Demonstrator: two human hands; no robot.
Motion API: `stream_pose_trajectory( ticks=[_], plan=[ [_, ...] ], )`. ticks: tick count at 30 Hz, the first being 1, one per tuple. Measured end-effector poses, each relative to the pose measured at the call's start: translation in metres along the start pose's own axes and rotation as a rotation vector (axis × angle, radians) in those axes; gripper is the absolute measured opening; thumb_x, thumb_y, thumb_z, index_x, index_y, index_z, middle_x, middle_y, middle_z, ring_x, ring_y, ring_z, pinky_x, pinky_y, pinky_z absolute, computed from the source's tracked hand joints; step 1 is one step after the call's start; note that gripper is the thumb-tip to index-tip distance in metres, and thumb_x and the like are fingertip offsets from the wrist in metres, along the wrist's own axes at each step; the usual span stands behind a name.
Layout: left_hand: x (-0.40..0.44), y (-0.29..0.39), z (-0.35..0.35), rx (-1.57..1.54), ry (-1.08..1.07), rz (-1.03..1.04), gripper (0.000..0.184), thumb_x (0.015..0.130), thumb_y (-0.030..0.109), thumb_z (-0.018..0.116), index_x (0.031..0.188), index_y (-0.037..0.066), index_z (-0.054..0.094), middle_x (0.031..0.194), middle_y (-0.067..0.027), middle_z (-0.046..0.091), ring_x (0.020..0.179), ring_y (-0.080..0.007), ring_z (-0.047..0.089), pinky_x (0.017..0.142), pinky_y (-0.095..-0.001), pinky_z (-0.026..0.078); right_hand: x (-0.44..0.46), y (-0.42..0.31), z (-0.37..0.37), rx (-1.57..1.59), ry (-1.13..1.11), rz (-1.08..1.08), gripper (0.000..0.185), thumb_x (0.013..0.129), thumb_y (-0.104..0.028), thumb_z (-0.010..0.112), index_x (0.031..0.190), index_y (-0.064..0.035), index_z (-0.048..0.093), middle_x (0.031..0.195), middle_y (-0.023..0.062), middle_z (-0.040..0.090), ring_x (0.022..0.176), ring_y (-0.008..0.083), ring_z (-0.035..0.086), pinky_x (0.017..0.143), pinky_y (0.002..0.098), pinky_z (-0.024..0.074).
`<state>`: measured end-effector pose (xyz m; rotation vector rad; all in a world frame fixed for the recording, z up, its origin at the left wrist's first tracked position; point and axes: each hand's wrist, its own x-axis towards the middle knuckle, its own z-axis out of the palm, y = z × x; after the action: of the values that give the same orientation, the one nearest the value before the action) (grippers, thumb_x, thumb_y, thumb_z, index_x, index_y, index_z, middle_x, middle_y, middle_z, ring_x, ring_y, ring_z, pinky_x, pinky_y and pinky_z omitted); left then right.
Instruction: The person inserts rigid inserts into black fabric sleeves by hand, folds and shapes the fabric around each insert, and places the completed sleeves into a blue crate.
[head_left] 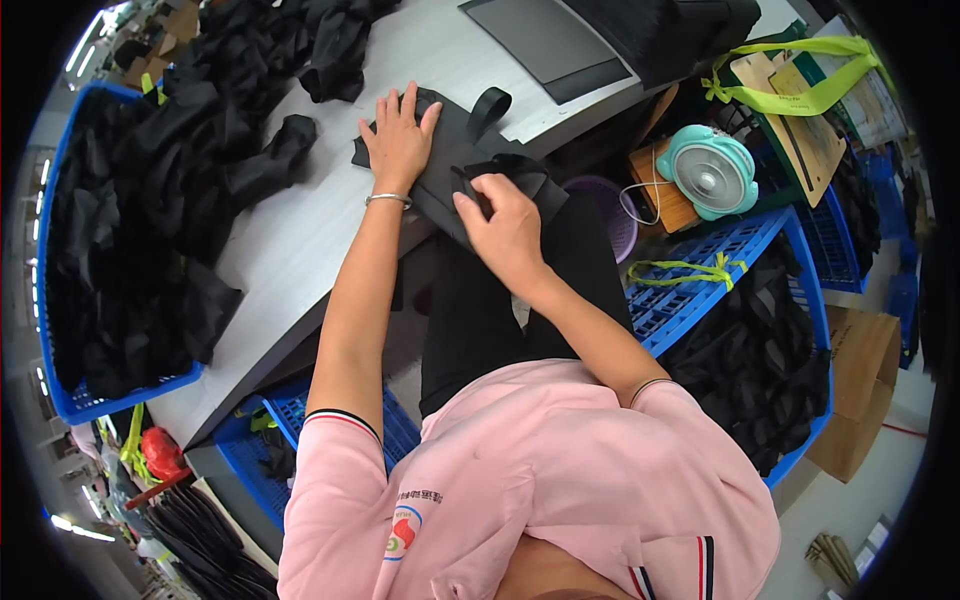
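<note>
A black fabric piece (448, 178) lies partly on the pale worktable (300, 215) and partly over my lap. A black strap loop (490, 108) stands up from its far edge. My left hand (398, 145) rests flat on its upper left part, fingers spread, a bracelet on the wrist. Lower down and to the right, my right hand (505, 232) has its fingers curled and closed on a fold of the same piece. The fingertips are partly hidden among the folds.
Black fabric pieces (120, 230) heap over a blue basket (68, 400) at left. Flat dark panels (545, 45) lie at the table's back. To the right are a teal fan (708, 172), a purple basket (610, 215), a blue crate (815, 400) and a cardboard box (852, 390).
</note>
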<state>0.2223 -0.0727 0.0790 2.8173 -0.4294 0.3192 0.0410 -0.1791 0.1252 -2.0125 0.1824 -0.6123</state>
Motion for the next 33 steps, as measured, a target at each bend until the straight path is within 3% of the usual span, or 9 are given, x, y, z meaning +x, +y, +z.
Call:
stream_pose_trajectory(
  ticks=[3,9,16,18,24,26,28,31,33],
  plan=[
    [0.000,0.002,-0.003,-0.045,0.002,-0.005,0.063,0.099,0.058,0.040,0.150,0.020,0.039,0.155,-0.0129,0.037,0.145,-0.0304,0.029,0.115,-0.0607,0.015,-0.004,0.012,-0.019,0.874,-0.270,0.528,0.014,0.081,-0.007,0.077,0.086,-0.0023,0.066,0.079,-0.0004,0.061,0.072,0.0049,0.056,0.066,0.0233,0.0450],
    [0.000,-0.001,-0.002,-0.011,0.008,-0.007,0.064,0.098,0.059,0.040,0.150,0.022,0.038,0.155,-0.0108,0.037,0.146,-0.0276,0.028,0.114,-0.0622,0.017,-0.048,0.020,-0.078,0.906,-0.404,0.656,0.009,0.082,-0.002,0.074,0.085,-0.0030,0.066,0.082,0.0010,0.064,0.078,0.0067,0.059,0.072,0.0214,0.0473],
    [-0.002,-0.001,0.004,-0.011,0.045,-0.006,0.065,0.098,0.059,0.041,0.150,0.021,0.038,0.155,-0.0129,0.036,0.146,-0.0279,0.028,0.115,-0.0596,0.016,-0.008,0.028,-0.101,0.032,0.148,0.082,0.026,0.083,-0.010,0.075,0.103,-0.0011,0.061,0.086,0.0034,0.061,0.078,0.0126,0.056,0.071,0.0278,0.0471],
    [-0.002,-0.001,0.004,-0.023,0.053,0.000,0.064,0.098,0.059,0.041,0.150,0.021,0.039,0.155,-0.0123,0.037,0.146,-0.0286,0.029,0.115,-0.0611,0.014,0.011,0.034,-0.083,-0.056,0.054,0.087,0.022,0.083,-0.010,0.074,0.101,-0.0011,0.063,0.086,0.0059,0.061,0.074,0.0139,0.056,0.069,0.0285,0.0469],
    [-0.003,-0.002,0.001,-0.009,0.040,-0.002,0.064,0.098,0.059,0.041,0.150,0.021,0.039,0.155,-0.0100,0.037,0.146,-0.0270,0.029,0.114,-0.0626,0.016,0.017,0.051,-0.092,0.100,-0.056,0.097,0.012,0.085,-0.007,0.072,0.088,0.0015,0.065,0.084,0.0048,0.063,0.067,0.0106,0.055,0.065,0.0261,0.0460],
    [0.000,-0.002,-0.002,0.011,0.034,0.000,0.064,0.098,0.059,0.041,0.150,0.022,0.038,0.155,-0.0093,0.038,0.145,-0.0262,0.030,0.114,-0.0628,0.017,0.008,0.035,-0.131,0.257,0.190,0.243,0.010,0.089,-0.007,0.070,0.088,0.0010,0.065,0.081,-0.0004,0.062,0.071,0.0062,0.054,0.065,0.0222,0.0446],
    [0.000,-0.003,0.001,0.017,0.034,-0.014,0.063,0.098,0.059,0.041,0.149,0.022,0.039,0.154,-0.0087,0.038,0.145,-0.0252,0.031,0.113,-0.0634,0.017,0.004,0.059,-0.176,0.127,0.404,0.168,0.009,0.091,-0.007,0.068,0.085,-0.0010,0.064,0.081,-0.0030,0.061,0.075,0.0038,0.054,0.066,0.0194,0.0436],
    [-0.001,-0.002,0.006,0.017,0.083,-0.009,0.064,0.098,0.059,0.041,0.149,0.021,0.039,0.153,-0.0087,0.040,0.145,-0.0244,0.032,0.113,-0.0630,0.018,-0.005,0.060,-0.192,0.091,0.231,0.281,0.009,0.090,-0.006,0.068,0.084,-0.0014,0.063,0.083,-0.0016,0.061,0.076,0.0035,0.054,0.067,0.0192,0.0444],
    [-0.001,-0.003,0.007,0.016,0.091,-0.001,0.064,0.098,0.060,0.040,0.149,0.020,0.039,0.153,-0.0088,0.040,0.145,-0.0249,0.032,0.113,-0.0632,0.018,-0.006,0.053,-0.167,0.016,0.147,0.141,0.008,0.089,-0.005,0.068,0.087,-0.0004,0.062,0.086,0.0012,0.060,0.076,0.0071,0.057,0.068,0.0222,0.0462]
  ],
)
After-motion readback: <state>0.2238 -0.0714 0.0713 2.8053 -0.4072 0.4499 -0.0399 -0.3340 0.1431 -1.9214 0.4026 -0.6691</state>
